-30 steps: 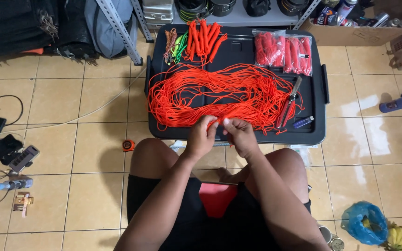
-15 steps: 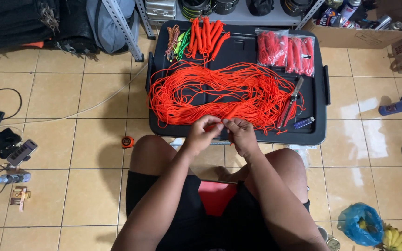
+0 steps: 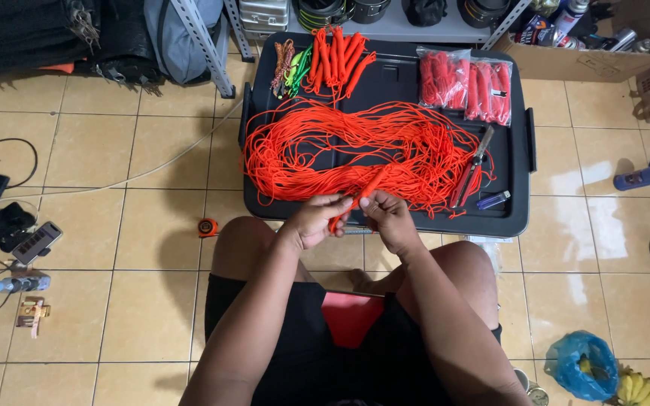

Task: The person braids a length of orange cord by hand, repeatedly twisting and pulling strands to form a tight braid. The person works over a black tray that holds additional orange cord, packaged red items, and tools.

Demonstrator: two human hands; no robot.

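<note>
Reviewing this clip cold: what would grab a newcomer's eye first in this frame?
The big loose tangle of orange cord, spread across the black tray lid on the tiled floor, dominates the view. Just below it, at the tray's near edge, the left hand and right hand together hold a small orange cord bundle. Finished bundles and bagged ones line the far edge.

We sat on the tiled floor with our left hand (image 3: 316, 222) and right hand (image 3: 387, 218) pinching a coiled orange cord bundle (image 3: 360, 194) above the black lid (image 3: 385, 86), where loose orange cord (image 3: 355, 146) lay heaped beside bagged bundles (image 3: 464, 83).
</note>
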